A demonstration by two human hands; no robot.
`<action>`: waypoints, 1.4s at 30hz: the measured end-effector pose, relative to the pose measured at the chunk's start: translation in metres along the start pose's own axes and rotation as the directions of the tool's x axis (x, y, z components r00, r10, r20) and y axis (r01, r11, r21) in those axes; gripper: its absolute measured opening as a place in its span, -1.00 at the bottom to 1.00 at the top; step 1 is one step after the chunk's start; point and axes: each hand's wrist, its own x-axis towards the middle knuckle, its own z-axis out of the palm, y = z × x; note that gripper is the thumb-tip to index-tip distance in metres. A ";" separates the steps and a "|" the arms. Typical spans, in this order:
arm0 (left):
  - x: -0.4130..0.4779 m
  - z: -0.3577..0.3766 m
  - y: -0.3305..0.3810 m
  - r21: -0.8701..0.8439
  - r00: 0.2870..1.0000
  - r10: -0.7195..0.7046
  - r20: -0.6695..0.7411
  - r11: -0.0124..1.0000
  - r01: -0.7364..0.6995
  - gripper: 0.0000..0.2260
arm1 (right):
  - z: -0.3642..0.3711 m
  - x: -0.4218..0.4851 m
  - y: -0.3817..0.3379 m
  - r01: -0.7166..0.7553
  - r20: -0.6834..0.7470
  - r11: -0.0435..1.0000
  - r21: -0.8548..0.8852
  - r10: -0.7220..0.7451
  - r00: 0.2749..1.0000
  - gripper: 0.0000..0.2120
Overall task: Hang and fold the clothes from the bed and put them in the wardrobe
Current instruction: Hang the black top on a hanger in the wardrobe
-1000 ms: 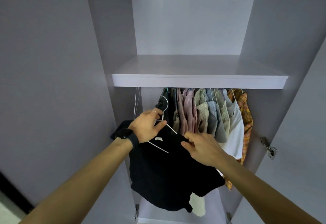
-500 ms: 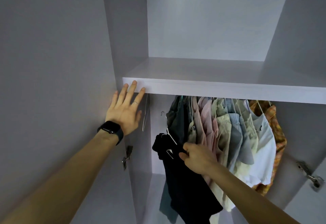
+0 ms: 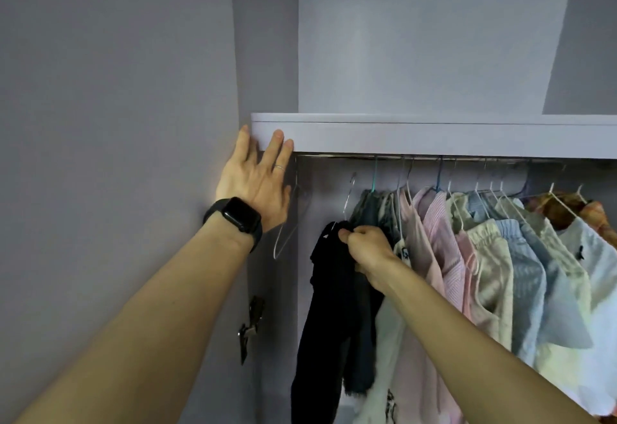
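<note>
Gripping black garment (image 3: 329, 306) — rt hand (image 3: 370, 250)

The single head-worn camera looks forward and slightly upward from close range into the open wardrobe (image 3: 267, 56), just under its shelf (image 3: 434, 138).

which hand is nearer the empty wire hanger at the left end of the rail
Left. The left hand is braced on the pale shelf edge, overlapping the empty silver wire hanger from in front. The right hand is further right, its grip on the black garment.
</note>
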 end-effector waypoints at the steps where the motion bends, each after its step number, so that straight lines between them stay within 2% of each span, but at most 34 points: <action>1: 0.000 0.000 0.001 0.017 1.000 0.001 -0.005 1.000 -0.001 -0.34 | 0.003 0.004 -0.005 0.001 -0.015 0.997 0.075 0.000 1.000 -0.76; 3: 0.000 0.001 0.000 0.033 0.999 -0.006 -0.037 0.999 0.007 -0.34 | 0.011 0.014 -0.014 0.056 -0.055 0.989 0.134 -0.049 0.997 -0.79; 6: -0.002 0.001 0.002 0.032 0.999 0.000 -0.047 0.999 0.002 -0.35 | 0.022 0.027 -0.028 0.168 -0.154 0.984 -0.054 -0.175 0.972 -0.75; 9: -0.003 0.001 0.003 0.038 0.999 0.001 -0.052 0.999 0.001 -0.37 | 0.034 0.046 -0.038 0.180 -0.196 0.949 -0.260 -0.235 0.952 -0.75; 14: -0.002 0.003 0.002 0.016 0.999 0.007 -0.047 1.000 -0.006 -0.38 | 0.039 0.070 -0.018 0.044 -0.138 0.876 -0.480 -0.126 0.982 -0.59; 20: 0.003 0.006 0.001 -0.071 0.999 0.000 -0.034 0.997 -0.002 -0.35 | 0.038 0.050 0.016 -0.046 -0.052 0.837 -0.545 0.021 0.998 -0.32; 25: 0.002 0.007 -0.005 -0.141 0.998 -0.002 0.064 0.990 0.011 -0.28 | 0.001 -0.015 0.024 -0.011 0.040 0.839 -0.544 0.040 0.998 -0.36; 28: -0.009 -0.004 -0.002 -0.240 0.980 0.020 0.196 0.970 0.028 -0.28 | -0.041 -0.072 0.013 0.057 0.096 0.827 -0.559 -0.004 0.995 -0.43; 31: -0.037 -0.037 0.019 -0.465 0.905 0.094 0.415 0.877 0.122 -0.29 | -0.101 -0.131 -0.012 0.133 0.124 0.806 -0.576 -0.075 0.989 -0.55; 33: -0.061 -0.059 0.042 -0.614 0.887 0.125 0.444 0.763 0.200 -0.36 | -0.138 -0.166 -0.023 0.206 0.118 0.800 -0.563 -0.169 0.978 -0.64; 36: -0.099 -0.102 0.081 -0.796 0.908 0.223 0.355 0.582 0.168 -0.47 | -0.193 -0.210 -0.031 0.235 0.072 0.756 -0.610 -0.243 0.967 -0.72; 37: -0.122 -0.125 0.107 -0.843 0.892 0.324 0.316 0.527 0.107 -0.49 | -0.219 -0.244 -0.017 0.169 0.004 0.748 -0.642 -0.217 0.976 -0.73; 39: -0.141 -0.135 0.123 -0.892 0.919 0.315 0.237 0.445 0.078 -0.52 | -0.234 -0.264 -0.016 0.198 -0.037 0.712 -0.673 -0.300 0.953 -0.76; 42: -0.169 -0.160 0.168 -0.956 0.887 0.456 0.076 0.288 -0.066 -0.56 | -0.260 -0.317 0.002 0.081 -0.180 0.687 -0.722 -0.300 0.937 -0.79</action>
